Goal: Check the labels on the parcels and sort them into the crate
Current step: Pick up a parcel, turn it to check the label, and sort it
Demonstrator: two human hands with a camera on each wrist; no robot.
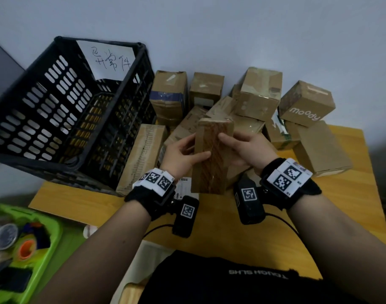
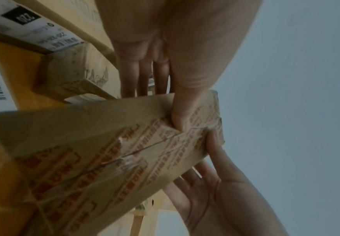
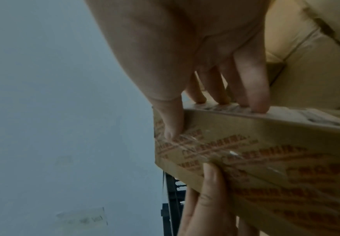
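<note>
Head view: both hands' grip clamps taped parcel (image 1: 211,156); nearby box (image 1: 306,106) reads "moody".

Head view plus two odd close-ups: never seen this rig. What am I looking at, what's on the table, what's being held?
There is no robot: a person wears three cameras. The wide picture comes from the head; the two close-ups come from cameras strapped to each wrist, looking along the fingers.

Both hands hold one long cardboard parcel sealed with orange-printed tape. The left hand grips its left edge and the right hand its right edge, thumbs on the taped face.

On the wooden table stand a black plastic crate with a handwritten paper sign, and a pile of other cardboard parcels behind the hands.
</note>
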